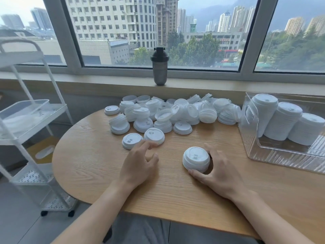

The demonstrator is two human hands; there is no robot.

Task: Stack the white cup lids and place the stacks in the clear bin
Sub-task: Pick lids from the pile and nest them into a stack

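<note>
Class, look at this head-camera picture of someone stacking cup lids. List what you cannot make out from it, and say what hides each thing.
- Number of lids in the small stack: edges too fine, right hand covers one side.
- Far lids of the loose lid pile: nearer lids hide them.
- Full extent of the clear bin: cut off by the right edge.
- Whether the left hand touches the nearest lid: fingertips blurred.

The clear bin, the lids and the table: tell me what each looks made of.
Clear bin: likely rigid acrylic or similar plastic, transparent, glossy, ribbed base. Lids: thin moulded plastic, matt white, it seems. Table: wood or wood-look laminate, visible grain, satin.
</note>
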